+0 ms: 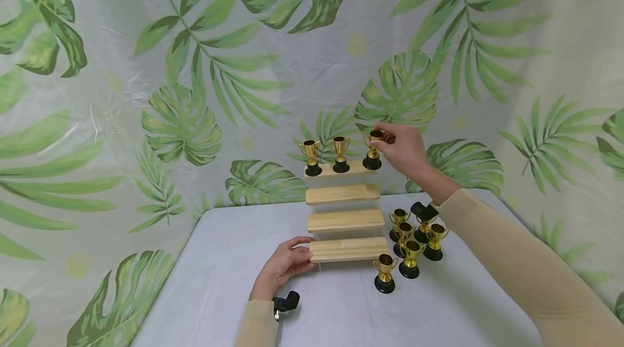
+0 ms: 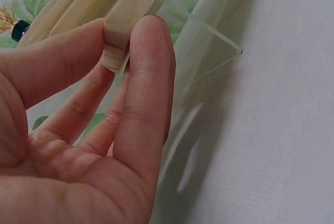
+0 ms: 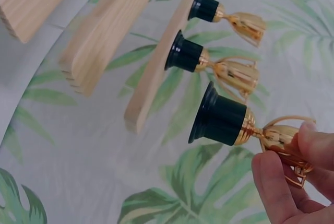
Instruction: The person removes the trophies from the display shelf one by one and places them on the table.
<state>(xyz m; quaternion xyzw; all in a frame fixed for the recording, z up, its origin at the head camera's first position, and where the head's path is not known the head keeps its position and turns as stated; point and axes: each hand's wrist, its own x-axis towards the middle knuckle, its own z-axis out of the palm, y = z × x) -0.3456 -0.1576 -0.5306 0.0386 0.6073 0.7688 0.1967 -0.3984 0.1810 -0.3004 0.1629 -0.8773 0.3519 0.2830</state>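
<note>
1. A four-step display stand of pale wooden shelves [image 1: 345, 220] on clear supports stands at the middle of the white tabletop [image 1: 219, 282].
2. The right hand [image 1: 405, 149] pinches a small gold trophy cup with a black base [image 1: 373, 150] at the right end of the stand's top shelf.
3. Two more gold trophy cups [image 1: 325, 155] stand on that shelf, left of the held one.
4. The left hand [image 1: 285, 266] touches the left end of the stand's bottom shelf.
5. A cluster of gold trophy cups [image 1: 409, 244] stands on the tabletop just right of the stand.
</note>
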